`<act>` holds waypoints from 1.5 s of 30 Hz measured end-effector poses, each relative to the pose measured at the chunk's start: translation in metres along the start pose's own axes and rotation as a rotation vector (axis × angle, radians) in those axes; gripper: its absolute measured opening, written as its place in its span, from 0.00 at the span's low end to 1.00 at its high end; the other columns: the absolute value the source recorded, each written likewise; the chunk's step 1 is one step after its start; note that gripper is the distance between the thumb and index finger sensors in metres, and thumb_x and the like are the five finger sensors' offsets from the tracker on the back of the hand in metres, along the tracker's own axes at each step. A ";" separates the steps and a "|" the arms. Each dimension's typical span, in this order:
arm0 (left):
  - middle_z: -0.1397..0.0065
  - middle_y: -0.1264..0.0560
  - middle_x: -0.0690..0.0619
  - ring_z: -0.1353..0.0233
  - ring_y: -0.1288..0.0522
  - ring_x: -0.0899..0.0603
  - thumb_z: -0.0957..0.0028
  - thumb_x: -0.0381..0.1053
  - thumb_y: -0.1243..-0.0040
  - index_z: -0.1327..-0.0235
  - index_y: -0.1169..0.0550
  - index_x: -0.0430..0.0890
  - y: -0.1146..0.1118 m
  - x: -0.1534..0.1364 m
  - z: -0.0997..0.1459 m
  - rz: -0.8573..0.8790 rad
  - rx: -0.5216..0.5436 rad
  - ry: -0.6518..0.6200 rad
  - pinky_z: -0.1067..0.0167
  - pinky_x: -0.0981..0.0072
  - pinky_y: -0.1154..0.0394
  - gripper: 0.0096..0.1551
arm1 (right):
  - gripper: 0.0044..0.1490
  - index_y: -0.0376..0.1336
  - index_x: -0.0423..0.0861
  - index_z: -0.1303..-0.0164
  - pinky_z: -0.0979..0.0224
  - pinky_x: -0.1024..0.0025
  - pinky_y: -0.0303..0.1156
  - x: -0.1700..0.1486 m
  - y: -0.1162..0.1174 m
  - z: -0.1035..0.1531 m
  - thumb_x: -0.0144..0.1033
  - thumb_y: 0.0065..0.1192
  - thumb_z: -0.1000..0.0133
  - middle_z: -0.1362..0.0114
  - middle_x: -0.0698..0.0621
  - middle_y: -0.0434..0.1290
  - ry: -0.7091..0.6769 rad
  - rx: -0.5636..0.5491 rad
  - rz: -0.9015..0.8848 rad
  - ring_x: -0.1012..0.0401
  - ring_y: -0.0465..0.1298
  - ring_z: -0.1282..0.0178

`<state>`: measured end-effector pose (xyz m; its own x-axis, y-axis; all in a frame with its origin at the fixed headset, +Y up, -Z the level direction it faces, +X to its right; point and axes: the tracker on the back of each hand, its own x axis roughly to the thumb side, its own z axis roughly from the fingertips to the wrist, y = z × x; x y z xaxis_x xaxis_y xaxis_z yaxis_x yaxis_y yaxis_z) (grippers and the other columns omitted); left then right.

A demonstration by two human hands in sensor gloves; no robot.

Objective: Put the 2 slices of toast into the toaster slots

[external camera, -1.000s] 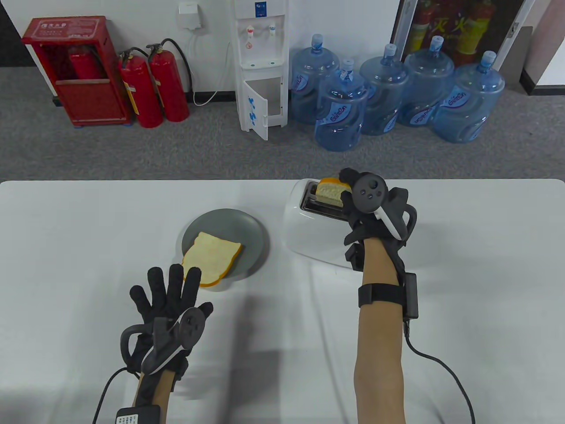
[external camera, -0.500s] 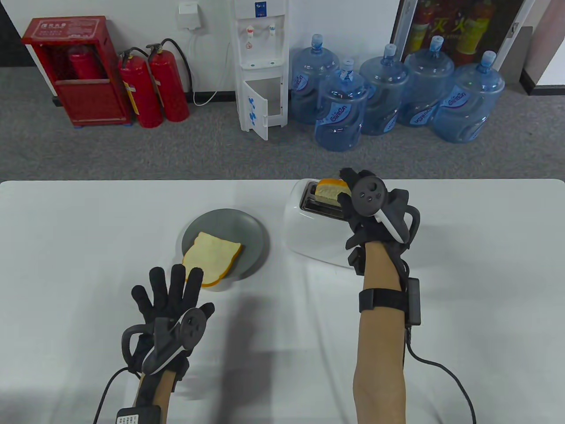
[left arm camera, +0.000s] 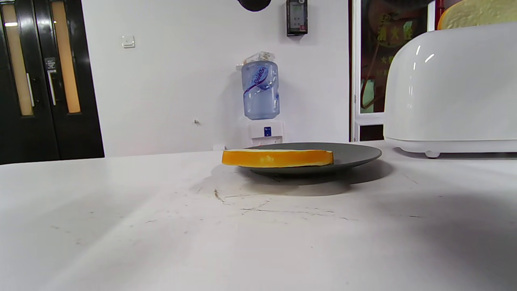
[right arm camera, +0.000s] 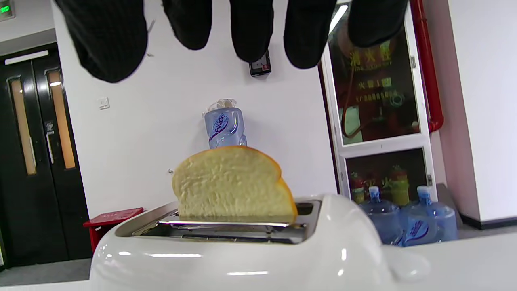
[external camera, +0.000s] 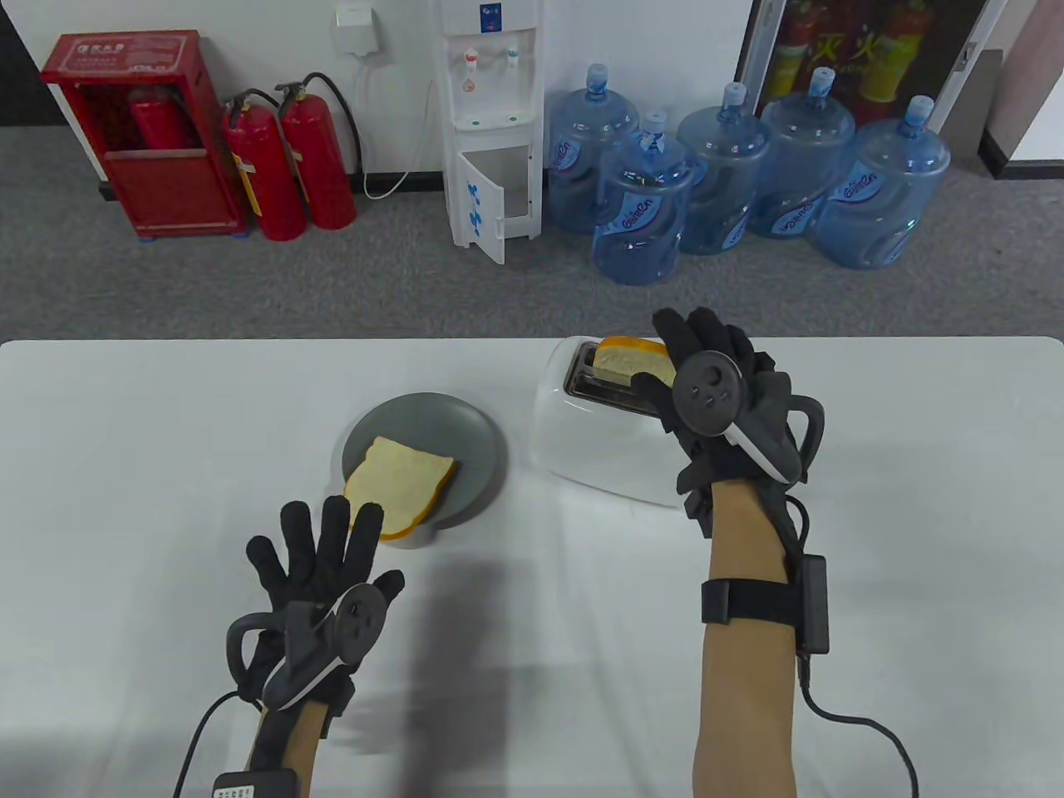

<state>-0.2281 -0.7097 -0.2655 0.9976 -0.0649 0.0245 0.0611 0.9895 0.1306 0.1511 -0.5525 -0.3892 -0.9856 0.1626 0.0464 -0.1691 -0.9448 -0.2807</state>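
Note:
A white toaster (external camera: 594, 436) (right arm camera: 242, 258) (left arm camera: 448, 85) stands at the back right of the table. One slice of toast (external camera: 625, 360) (right arm camera: 232, 186) stands upright in its far slot, half sticking out. My right hand (external camera: 719, 366) hovers over the toaster's right end with fingers (right arm camera: 250, 28) spread, holding nothing. The second slice (external camera: 399, 486) (left arm camera: 278, 158) lies flat on a grey plate (external camera: 474, 432) (left arm camera: 355, 152), overhanging its near rim. My left hand (external camera: 320, 540) rests flat just before that slice, fingers straight and spread, fingertips at the slice's near edge.
The white table (external camera: 125, 499) stretches to both sides. Beyond its far edge stand several blue water jugs (external camera: 731, 183), a water dispenser (external camera: 490, 125) and red fire extinguishers (external camera: 287, 166). A cable (external camera: 864, 731) trails from my right wrist.
My right hand has let go of the toast in the slot, opened its fingers and drawn back toward me and right. The left hand has barely moved.

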 end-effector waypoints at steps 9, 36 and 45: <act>0.08 0.55 0.51 0.12 0.65 0.31 0.41 0.71 0.59 0.13 0.54 0.63 0.005 0.009 0.002 0.013 0.020 -0.033 0.25 0.29 0.65 0.44 | 0.46 0.46 0.62 0.06 0.13 0.30 0.52 0.019 -0.028 0.026 0.67 0.54 0.33 0.02 0.47 0.47 -0.097 -0.061 -0.016 0.41 0.54 0.06; 0.08 0.55 0.51 0.13 0.65 0.31 0.41 0.71 0.59 0.13 0.54 0.63 0.007 0.030 0.010 0.044 0.036 -0.099 0.26 0.29 0.65 0.44 | 0.46 0.44 0.59 0.05 0.15 0.30 0.53 0.031 0.007 0.140 0.66 0.50 0.31 0.03 0.44 0.46 -0.350 -0.158 -0.295 0.39 0.53 0.07; 0.08 0.56 0.51 0.13 0.66 0.31 0.41 0.71 0.59 0.13 0.54 0.63 0.009 0.032 0.011 0.046 0.042 -0.100 0.26 0.29 0.65 0.44 | 0.46 0.44 0.58 0.05 0.16 0.30 0.53 0.038 0.035 0.160 0.66 0.48 0.31 0.03 0.43 0.46 -0.362 -0.130 -0.307 0.38 0.53 0.08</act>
<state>-0.1958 -0.7044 -0.2529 0.9909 -0.0346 0.1302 0.0123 0.9856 0.1685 0.1073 -0.6245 -0.2440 -0.8313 0.2972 0.4696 -0.4733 -0.8216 -0.3178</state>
